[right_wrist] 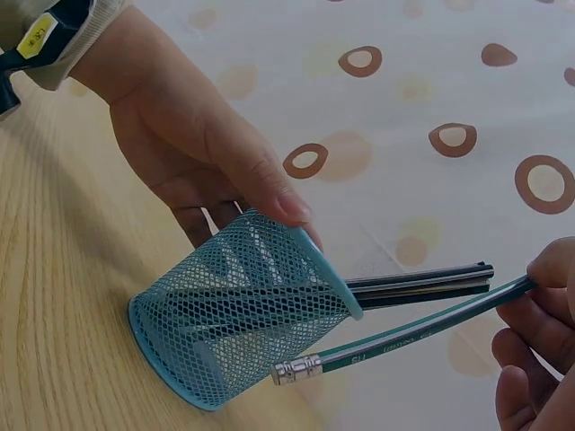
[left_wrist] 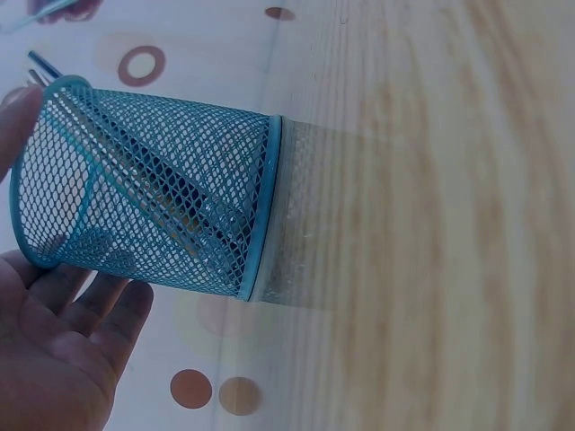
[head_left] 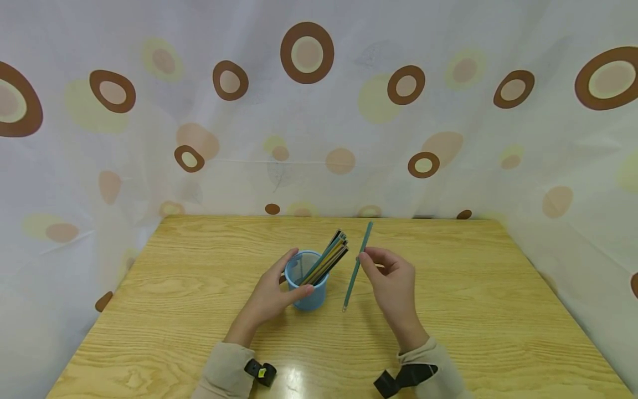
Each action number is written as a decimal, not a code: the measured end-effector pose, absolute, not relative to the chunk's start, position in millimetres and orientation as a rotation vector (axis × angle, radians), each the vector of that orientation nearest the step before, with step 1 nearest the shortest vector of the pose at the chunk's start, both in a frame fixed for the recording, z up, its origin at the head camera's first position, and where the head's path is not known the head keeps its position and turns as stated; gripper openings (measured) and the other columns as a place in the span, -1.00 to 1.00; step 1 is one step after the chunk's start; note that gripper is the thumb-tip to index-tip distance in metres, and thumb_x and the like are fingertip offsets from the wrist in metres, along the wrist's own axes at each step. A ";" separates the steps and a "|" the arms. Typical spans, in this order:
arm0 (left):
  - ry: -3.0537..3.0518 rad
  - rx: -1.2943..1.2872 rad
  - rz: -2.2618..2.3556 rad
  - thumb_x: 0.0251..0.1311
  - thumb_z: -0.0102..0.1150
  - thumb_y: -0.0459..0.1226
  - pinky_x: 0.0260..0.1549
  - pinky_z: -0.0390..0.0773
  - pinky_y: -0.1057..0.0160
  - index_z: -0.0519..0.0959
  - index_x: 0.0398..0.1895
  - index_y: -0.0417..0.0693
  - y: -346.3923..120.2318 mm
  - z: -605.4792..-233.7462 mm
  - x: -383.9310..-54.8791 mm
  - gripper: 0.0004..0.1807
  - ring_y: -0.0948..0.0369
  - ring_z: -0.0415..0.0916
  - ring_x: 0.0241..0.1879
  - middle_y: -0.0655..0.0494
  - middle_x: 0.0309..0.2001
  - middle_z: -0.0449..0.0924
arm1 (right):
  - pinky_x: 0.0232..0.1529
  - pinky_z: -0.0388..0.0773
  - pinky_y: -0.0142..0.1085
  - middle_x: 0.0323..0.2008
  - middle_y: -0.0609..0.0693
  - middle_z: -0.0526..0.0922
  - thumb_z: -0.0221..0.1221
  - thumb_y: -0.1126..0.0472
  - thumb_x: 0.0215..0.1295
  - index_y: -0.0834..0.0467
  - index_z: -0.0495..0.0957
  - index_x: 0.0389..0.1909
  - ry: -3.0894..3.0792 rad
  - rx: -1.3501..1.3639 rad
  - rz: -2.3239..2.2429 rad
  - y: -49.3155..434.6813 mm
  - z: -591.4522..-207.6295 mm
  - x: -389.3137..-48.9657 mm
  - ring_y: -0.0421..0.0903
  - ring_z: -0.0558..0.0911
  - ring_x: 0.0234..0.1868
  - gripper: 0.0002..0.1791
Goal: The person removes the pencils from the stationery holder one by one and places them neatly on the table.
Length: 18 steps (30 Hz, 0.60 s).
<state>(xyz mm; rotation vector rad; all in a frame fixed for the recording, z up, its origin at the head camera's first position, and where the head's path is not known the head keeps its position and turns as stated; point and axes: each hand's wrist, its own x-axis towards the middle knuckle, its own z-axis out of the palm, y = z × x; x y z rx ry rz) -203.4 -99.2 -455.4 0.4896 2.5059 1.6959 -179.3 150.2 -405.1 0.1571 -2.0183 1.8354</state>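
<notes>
ok so the left grip (head_left: 269,295) comes in from the lower left and is wrapped round a blue mesh cup (head_left: 315,302), thumb on the near side by the rim, fingers round the far side. the right grip (head_left: 396,285) is up in the air to the right of it, pinching a green pencil (head_left: 352,282) between thumb and finger. that pencil's slanted, metal-capped end pointing down and back toward the person, just beside the cup.

cup's on the desk (head_left: 478,299) around the middle, well apart from both side edges, with a bunch of pencils (head_left: 326,262) leaning out over its right rim toward the held one. there's a narrow gap between that bunch and the green pencil, then lots of bare wood either side, plus a strip behind the cup up to the back edge.

desk is yellowish wood grain with a glare spot at the near side. pale sheet (head_left: 319,119) with brown rings and blobs hangs behind and down both sides. beige sleeves (head_left: 224,368), black straps on both.
</notes>
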 end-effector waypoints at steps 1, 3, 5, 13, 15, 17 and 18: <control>2.507 0.491 1.692 0.14 0.42 0.00 0.29 0.31 -0.10 0.09 0.56 0.18 -99.3 -455.0 -203.2 -0.03 0.00 0.19 0.40 0.08 0.47 0.16 | -0.20 0.62 -0.38 -0.24 0.17 0.71 0.29 0.26 0.32 0.33 0.70 -0.17 -2.036 0.139 1.833 150.1 -405.6 -179.1 -0.13 0.66 -0.23 -0.80; 2.508 0.491 1.689 0.13 0.41 0.03 0.29 0.32 -0.10 0.09 0.57 0.16 -99.4 -453.9 -202.5 -0.02 -0.01 0.20 0.40 0.09 0.47 0.16 | -0.21 0.61 -0.39 -0.23 0.17 0.71 0.28 0.28 0.33 0.34 0.69 -0.16 -2.068 0.108 1.832 148.8 -403.5 -177.2 -0.12 0.66 -0.22 -0.81; 2.509 0.490 1.688 0.12 0.41 0.05 0.28 0.32 -0.11 0.09 0.57 0.16 -99.6 -453.4 -202.0 -0.01 -0.02 0.21 0.39 0.09 0.47 0.16 | -0.21 0.60 -0.39 -0.23 0.19 0.71 0.27 0.31 0.33 0.37 0.68 -0.16 -2.102 0.080 1.824 146.3 -397.7 -173.7 -0.11 0.66 -0.22 -0.82; 2.508 0.468 1.675 0.10 0.41 0.09 0.28 0.33 -0.09 0.10 0.55 0.29 -100.0 -453.6 -202.4 -0.02 -0.01 0.24 0.38 0.14 0.47 0.16 | -0.22 0.58 -0.39 -0.22 0.12 0.72 0.27 0.26 0.34 0.32 0.69 -0.15 -2.217 -0.024 1.795 145.6 -404.7 -178.1 -0.13 0.65 -0.23 -0.81; 2.510 0.476 1.677 0.10 0.41 0.08 0.28 0.33 -0.10 0.10 0.55 0.27 -100.0 -453.5 -202.3 -0.01 -0.02 0.23 0.38 0.13 0.47 0.15 | -0.24 0.59 -0.39 -0.22 0.10 0.72 0.29 0.22 0.33 0.28 0.71 -0.15 -2.226 -0.040 1.798 147.6 -413.9 -183.1 -0.12 0.65 -0.23 -0.80; 2.513 0.487 1.682 0.11 0.41 0.08 0.28 0.33 -0.11 0.10 0.56 0.24 -99.9 -453.7 -202.1 -0.02 -0.02 0.22 0.38 0.11 0.48 0.15 | -0.27 0.59 -0.39 -0.23 0.08 0.72 0.31 0.18 0.32 0.24 0.72 -0.15 -2.236 -0.049 1.799 149.1 -421.4 -186.5 -0.12 0.64 -0.23 -0.79; 2.513 0.488 1.682 0.11 0.41 0.08 0.28 0.33 -0.11 0.10 0.56 0.24 -99.9 -453.7 -202.0 -0.02 -0.02 0.22 0.39 0.10 0.48 0.15 | -0.28 0.60 -0.39 -0.23 0.08 0.72 0.31 0.17 0.31 0.23 0.72 -0.16 -2.242 -0.054 1.803 149.5 -424.2 -187.7 -0.11 0.64 -0.23 -0.79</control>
